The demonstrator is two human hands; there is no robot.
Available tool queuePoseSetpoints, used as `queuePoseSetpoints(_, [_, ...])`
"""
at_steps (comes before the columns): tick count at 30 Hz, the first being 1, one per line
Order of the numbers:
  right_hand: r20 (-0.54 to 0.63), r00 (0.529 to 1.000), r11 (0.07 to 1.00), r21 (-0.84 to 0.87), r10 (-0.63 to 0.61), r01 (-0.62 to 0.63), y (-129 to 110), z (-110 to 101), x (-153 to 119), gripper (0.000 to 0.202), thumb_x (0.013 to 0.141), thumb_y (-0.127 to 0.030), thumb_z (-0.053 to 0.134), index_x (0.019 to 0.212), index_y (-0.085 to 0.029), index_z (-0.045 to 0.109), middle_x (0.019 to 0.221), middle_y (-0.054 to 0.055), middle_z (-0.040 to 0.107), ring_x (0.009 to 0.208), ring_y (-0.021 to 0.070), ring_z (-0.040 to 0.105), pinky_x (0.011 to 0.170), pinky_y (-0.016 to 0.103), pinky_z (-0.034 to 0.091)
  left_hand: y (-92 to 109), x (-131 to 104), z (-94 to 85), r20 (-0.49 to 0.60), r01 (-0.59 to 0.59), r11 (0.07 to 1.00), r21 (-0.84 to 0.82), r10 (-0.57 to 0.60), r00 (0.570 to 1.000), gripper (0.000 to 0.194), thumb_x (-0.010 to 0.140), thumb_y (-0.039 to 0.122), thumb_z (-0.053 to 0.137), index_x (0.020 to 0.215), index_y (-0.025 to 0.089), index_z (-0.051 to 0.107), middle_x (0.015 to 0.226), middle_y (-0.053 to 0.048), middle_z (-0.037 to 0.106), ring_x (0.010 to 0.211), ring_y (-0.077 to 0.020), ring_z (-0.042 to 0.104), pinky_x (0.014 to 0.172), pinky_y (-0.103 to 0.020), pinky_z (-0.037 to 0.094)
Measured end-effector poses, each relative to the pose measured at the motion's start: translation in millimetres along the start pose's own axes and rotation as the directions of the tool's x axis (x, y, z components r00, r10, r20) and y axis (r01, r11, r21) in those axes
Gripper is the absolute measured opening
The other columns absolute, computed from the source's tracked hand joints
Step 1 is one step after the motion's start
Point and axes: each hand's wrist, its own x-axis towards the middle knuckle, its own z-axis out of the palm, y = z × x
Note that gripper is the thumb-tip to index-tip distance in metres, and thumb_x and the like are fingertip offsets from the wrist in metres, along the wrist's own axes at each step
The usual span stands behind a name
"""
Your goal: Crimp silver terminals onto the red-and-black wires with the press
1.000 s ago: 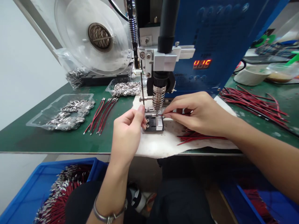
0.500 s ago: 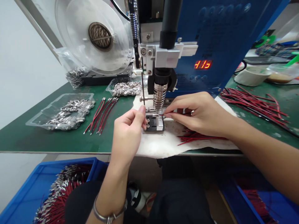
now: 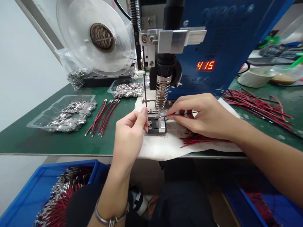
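Wire [image 3: 194, 112] pinched in right grip [image 3: 202, 115], left grip [image 3: 129, 134] beside black fixture [image 3: 155, 129], cannot tell its hold

Soft light spreads evenly over the green tabletop [image 3: 61, 142]; the space beneath [image 3: 203, 173], lower centre, is dim. The red display [image 3: 205, 66] glows at upper right, sheen washes the reel [image 3: 73, 34] at upper left, fine detail on the central fixture [image 3: 162, 126] is soft, and edges look stretched.
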Motion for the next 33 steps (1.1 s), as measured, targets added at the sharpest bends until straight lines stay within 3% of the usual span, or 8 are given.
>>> queuePoseSetpoints(9, [-0.016,1.000,1.000,0.009,-0.007,0.007,0.1,-1.8,-0.1,0.012,0.091,-0.021,0.063,0.089,-0.024,0.075,0.086,0.002,0.074,0.073,0.0165,0.067,0.067,0.030,0.051,-1.7,0.0,-0.2,-0.025,-0.007,1.000,0.023,0.007,1.000,0.041,0.092,0.042,0.063,0.061,0.017,0.056,0.057,0.001,0.051,0.046,-0.0077,0.030,0.045,-0.026,0.025])
queuePoseSetpoints(16, [-0.051,0.999,0.997,0.072,0.003,0.001,-21.7,-14.9,-3.9,0.011,0.089,-0.023,0.067,0.085,-0.025,0.076,0.081,-0.001,0.076,0.068,0.0157,0.068,0.061,0.028,0.052,10.6,-15.0,6.4,-0.196,-0.116,0.985,0.130,0.140,0.971,0.039,0.094,0.034,0.058,0.059,0.018,0.056,0.059,0.000,0.054,0.053,-0.0093,0.045,0.052,-0.023,0.036])
queuePoseSetpoints(20, [-0.217,0.974,0.988,0.146,0.073,-0.042,-53.7,-7.0,-12.0,0.011,0.088,-0.021,0.070,0.084,-0.026,0.078,0.082,-0.002,0.077,0.069,0.0153,0.071,0.071,0.028,0.060,19.6,-45.7,9.1,-0.061,-0.117,0.965,0.234,0.134,0.989,0.024,0.090,0.031,0.063,0.072,0.020,0.071,0.055,0.000,0.055,0.050,-0.0113,0.046,0.048,-0.025,0.037])
queuePoseSetpoints(23, [-0.294,0.947,0.965,0.255,0.133,-0.056,-72.5,8.6,-14.6,0.011,0.087,-0.019,0.071,0.083,-0.024,0.079,0.082,-0.003,0.078,0.074,0.0143,0.073,0.077,0.025,0.061,21.4,-64.9,12.9,0.082,-0.052,0.991,0.119,0.042,0.996,0.015,0.084,0.035,0.072,0.083,0.021,0.077,0.056,0.001,0.056,0.045,-0.0101,0.040,0.041,-0.024,0.032])
queuePoseSetpoints(26, [-0.340,0.922,0.938,0.342,0.185,-0.062,-80.4,21.9,-13.4,0.011,0.086,-0.015,0.071,0.081,-0.021,0.079,0.083,-0.002,0.079,0.073,0.0127,0.074,0.067,0.020,0.061,21.6,-73.8,15.8,0.077,-0.014,1.000,0.023,0.012,0.997,0.021,0.083,0.036,0.073,0.070,0.020,0.074,0.046,0.003,0.046,0.039,-0.0087,0.035,0.038,-0.024,0.033])
queuePoseSetpoints(28, [-0.348,0.918,0.938,0.339,0.193,-0.069,-79.8,25.6,-13.8,0.009,0.086,-0.015,0.071,0.087,-0.020,0.079,0.089,-0.001,0.080,0.077,0.0133,0.075,0.070,0.021,0.061,22.5,-74.1,13.0,0.042,-0.001,1.000,0.027,0.000,0.999,0.022,0.084,0.035,0.073,0.068,0.020,0.074,0.044,0.003,0.048,0.039,-0.0093,0.040,0.041,-0.023,0.038])
queuePoseSetpoints(30, [-0.353,0.916,0.950,0.301,0.193,-0.085,-75.8,24.9,-17.6,0.011,0.087,-0.018,0.072,0.096,-0.020,0.078,0.096,0.001,0.080,0.084,0.0157,0.076,0.076,0.024,0.063,25.2,-69.6,3.9,0.000,-0.005,0.997,0.080,0.005,1.000,0.014,0.082,0.033,0.075,0.074,0.021,0.077,0.056,0.000,0.063,0.048,-0.0117,0.054,0.049,-0.023,0.046])
queuePoseSetpoints(33, [-0.380,0.898,0.960,0.246,0.220,-0.131,-66.5,18.6,-29.4,0.010,0.089,-0.025,0.072,0.097,-0.022,0.076,0.093,0.001,0.080,0.080,0.0176,0.075,0.076,0.029,0.064,32.5,-52.1,-20.1,-0.131,-0.037,0.960,0.277,0.076,0.989,0.010,0.076,0.033,0.079,0.075,0.023,0.079,0.069,-0.001,0.073,0.061,-0.0144,0.064,0.058,-0.023,0.049])
